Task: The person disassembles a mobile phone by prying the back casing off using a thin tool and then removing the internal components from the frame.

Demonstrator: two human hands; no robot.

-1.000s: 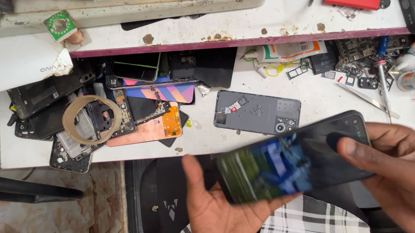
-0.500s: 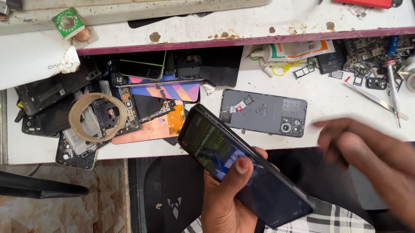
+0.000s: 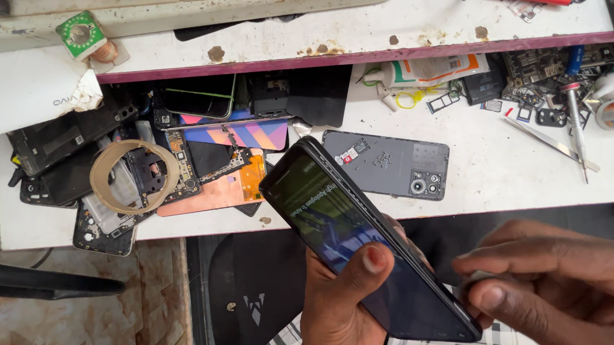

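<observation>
Head view: I find the left hand grasping a dark smartphone below the table edge, screen lit and tilted, thumb pressed on the glass, fingers wrapped behind it. The right hand sits just beside the phone's lower right edge, its fingers loosely curled and gripping nothing that I can see. I judge the step in hand to be inspection of the handset. The next move would call for a firm left grip while the right works that edge. A grey back cover lies on the table above, apart.
</observation>
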